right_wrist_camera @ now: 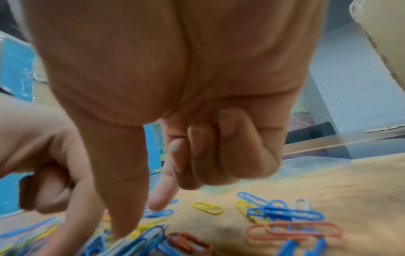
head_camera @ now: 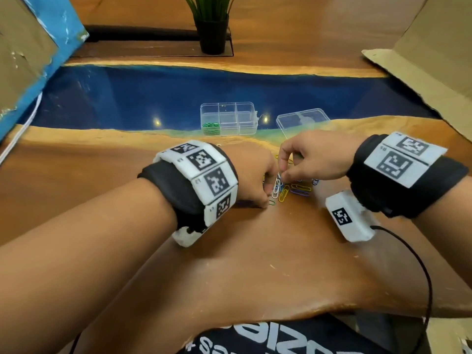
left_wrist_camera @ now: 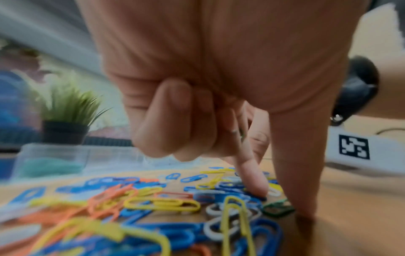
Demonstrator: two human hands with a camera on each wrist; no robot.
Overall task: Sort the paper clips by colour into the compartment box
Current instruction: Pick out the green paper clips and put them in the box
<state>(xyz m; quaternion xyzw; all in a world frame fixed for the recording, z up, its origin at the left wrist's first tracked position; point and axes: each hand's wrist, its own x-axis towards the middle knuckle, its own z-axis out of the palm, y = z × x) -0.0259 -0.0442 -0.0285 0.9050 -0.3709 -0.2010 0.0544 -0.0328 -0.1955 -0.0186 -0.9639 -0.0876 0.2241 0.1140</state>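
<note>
Table (head_camera: 255, 264): wood with a blue resin band across the upper middle of the head view; it fills most of the frame under your arms.

Cardboard panels: one at the upper left edge (head_camera: 23, 47) with blue facing, one at the upper right (head_camera: 429, 62).

Potted plant (head_camera: 212, 29): dark pot, green blades, top centre, well behind everything else.

Compartment box (head_camera: 229, 118): clear plastic, just above frame centre on the edge of the blue band. Its left compartment holds green paper clips (head_camera: 211, 127). Its clear lid (head_camera: 301, 121) lies just to the right, apart from it.

Your left hand (head_camera: 251, 175): centre of the frame, ring and little fingers curled into the palm, forefinger and thumb reaching down into the pile; the thumb tip sits beside a green clip (left_wrist_camera: 277, 208). Whether it pinches one, you cannot tell.

Your right hand (head_camera: 314, 157): right of centre, outer fingers curled in, thumb and forefinger lowered onto the clips. Whether it has a clip in its grip is hidden by blur.

Paper clip pile (head_camera: 286, 187): loose on the wood between and beneath both hands, below the box; blue, yellow, orange, white and purple mixed.
</note>
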